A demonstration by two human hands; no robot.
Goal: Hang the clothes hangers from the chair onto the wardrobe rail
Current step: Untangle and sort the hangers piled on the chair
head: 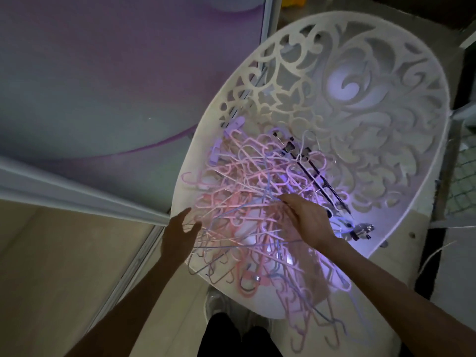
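Dim room. Far left, purple-patterned sliding wardrobe door (103, 86), pale frame edge (77, 194) running diagonally; light floor (51, 253) below it gives open room on that side. Left hand (177, 238) hovers at the left rim of the chair, fingers spread and relaxed, grasping nothing, just beside the nearest hanger ends. White oval chair (360, 99) with cut-out scroll back holds a tangled pile of hangers (244, 202): mostly pink, some blue, spilling over the near edge. Right hand (309, 220) rests on the pile's centre, fingers reaching into the wires; cannot tell if it grips one. Black clip hangers (309, 171) lie right of the pile, metal clips (360, 230) near the right wrist. Dark strip and mesh at far right.
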